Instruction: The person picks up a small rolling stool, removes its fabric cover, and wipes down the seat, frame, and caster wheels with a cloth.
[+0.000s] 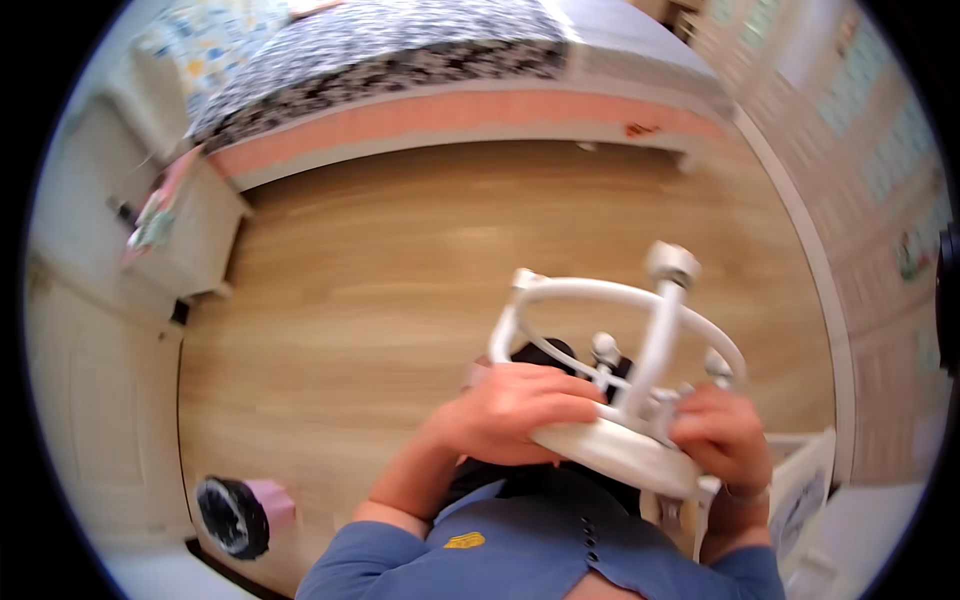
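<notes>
A white stool [655,355] is tipped over in front of my body, its round seat [620,455] toward me and its legs pointing up and away. A curved white ring runs around the legs. My left hand [525,410] is closed over the left edge of the seat, fingers lying across it. On the other side, my right hand [722,432] has its fingers curled at the seat's right edge, near the base of a leg. Motion blurs that hand, and its fingertips are partly hidden.
A bed [440,120] with a pink-edged frame stands across the far side. A white nightstand [195,235] is at left, near a white door [100,370]. A lined trash bin [240,515] sits at lower left. Patterned cabinet doors [850,150] run along the right.
</notes>
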Demonstrator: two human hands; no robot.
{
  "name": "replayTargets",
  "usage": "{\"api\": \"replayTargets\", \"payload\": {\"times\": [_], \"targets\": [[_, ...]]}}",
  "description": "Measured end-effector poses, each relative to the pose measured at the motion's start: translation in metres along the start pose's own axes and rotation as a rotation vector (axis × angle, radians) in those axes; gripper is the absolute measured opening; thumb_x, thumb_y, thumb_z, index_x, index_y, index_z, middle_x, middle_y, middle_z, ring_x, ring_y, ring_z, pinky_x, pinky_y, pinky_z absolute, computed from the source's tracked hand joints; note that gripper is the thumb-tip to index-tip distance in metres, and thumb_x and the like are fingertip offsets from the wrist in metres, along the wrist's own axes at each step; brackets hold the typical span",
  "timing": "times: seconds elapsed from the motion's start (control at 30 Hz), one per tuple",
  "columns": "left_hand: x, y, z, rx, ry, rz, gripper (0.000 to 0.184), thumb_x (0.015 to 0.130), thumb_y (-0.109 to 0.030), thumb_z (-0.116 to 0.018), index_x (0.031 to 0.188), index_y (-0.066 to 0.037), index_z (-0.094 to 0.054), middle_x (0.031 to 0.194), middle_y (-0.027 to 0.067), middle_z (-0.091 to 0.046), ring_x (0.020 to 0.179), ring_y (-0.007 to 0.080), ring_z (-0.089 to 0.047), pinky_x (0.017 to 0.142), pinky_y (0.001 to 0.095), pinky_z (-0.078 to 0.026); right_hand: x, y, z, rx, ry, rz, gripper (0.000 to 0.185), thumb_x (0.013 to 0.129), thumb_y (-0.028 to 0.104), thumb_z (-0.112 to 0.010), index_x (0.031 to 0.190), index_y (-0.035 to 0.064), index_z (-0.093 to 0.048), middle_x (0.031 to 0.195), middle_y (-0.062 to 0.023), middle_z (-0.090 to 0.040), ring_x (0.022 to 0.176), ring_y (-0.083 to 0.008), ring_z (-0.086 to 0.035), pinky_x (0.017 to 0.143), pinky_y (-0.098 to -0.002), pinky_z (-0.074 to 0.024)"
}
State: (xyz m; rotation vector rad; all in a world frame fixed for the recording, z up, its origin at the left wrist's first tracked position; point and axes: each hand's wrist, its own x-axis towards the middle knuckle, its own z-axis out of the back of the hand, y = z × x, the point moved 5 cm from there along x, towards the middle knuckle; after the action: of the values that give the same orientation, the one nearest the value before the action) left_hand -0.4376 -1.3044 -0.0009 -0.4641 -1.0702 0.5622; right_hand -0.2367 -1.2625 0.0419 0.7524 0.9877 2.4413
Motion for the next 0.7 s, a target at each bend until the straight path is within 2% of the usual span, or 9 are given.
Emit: {"api": "replayTargets", "payload": {"times": [0.07, 0.13, 0.33, 0.47, 0.7], "targets": [[-0.011, 0.010, 0.003, 0.010, -0.046, 0.019, 0.039, 0.056, -0.007, -0.075, 0.092, -0.007, -0.060, 0.093, 0.0088, -0.065, 0.072, 0.0241, -0.063, 0.062, 0.0310, -0.049, 0.011, -0.001, -0.009, -0.041, 0.023, 0.062, 0.017, 0.071, 0.000, -0.066, 0.087, 0.0061, -0.066, 0.080, -0.0087, -0.063, 0.067, -0.0251, -0.058, 0.059, -0.0329, -0.0464], [-0.022, 0.017, 0.004, 0.005, -0.058, 0.031, 0.035, 0.057, -0.007, -0.074, 0.090, -0.009, -0.061, 0.091, 0.0083, -0.066, 0.067, 0.0227, -0.062, 0.061, 0.0306, -0.047, 0.005, -0.005, -0.011, -0.058, 0.062, 0.060, 0.018, 0.069, 0.001, -0.068, 0.085, 0.0090, -0.066, 0.080, -0.0048, -0.063, 0.067, -0.0222, -0.058, 0.059, -0.0316, -0.0473], [-0.066, 0.048, 0.026, -0.274, -0.191, 0.157, 0.039, 0.060, -0.007, -0.081, 0.091, -0.008, -0.057, 0.094, 0.0134, -0.065, 0.078, 0.0261, -0.061, 0.068, 0.0348, -0.048, -0.022, -0.023, -0.004, -0.117, 0.028, 0.029, 0.019, 0.063, 0.001, -0.070, 0.078, 0.0119, -0.065, 0.079, -0.0025, -0.063, 0.066, -0.0198, -0.057, 0.058, -0.0297, -0.0474], [-0.069, 0.057, 0.025, -0.310, -0.135, 0.135, 0.042, 0.059, -0.008, -0.082, 0.092, -0.007, -0.055, 0.096, 0.0144, -0.063, 0.080, 0.0270, -0.060, 0.069, 0.0360, -0.047, -0.025, -0.020, -0.005, -0.169, 0.000, 0.011, 0.020, 0.061, 0.002, -0.071, 0.077, 0.0123, -0.065, 0.079, -0.0022, -0.063, 0.065, -0.0193, -0.057, 0.057, -0.0292, -0.0462], [-0.067, 0.054, 0.022, -0.374, -0.144, 0.218, 0.041, 0.063, -0.006, -0.080, 0.094, -0.008, -0.053, 0.101, 0.0141, -0.061, 0.086, 0.0270, -0.057, 0.077, 0.0392, -0.045, -0.021, -0.017, -0.006, -0.200, -0.004, 0.021, 0.018, 0.064, 0.004, -0.070, 0.078, 0.0125, -0.065, 0.079, -0.0026, -0.063, 0.065, -0.0194, -0.057, 0.057, -0.0298, -0.0461]]}}
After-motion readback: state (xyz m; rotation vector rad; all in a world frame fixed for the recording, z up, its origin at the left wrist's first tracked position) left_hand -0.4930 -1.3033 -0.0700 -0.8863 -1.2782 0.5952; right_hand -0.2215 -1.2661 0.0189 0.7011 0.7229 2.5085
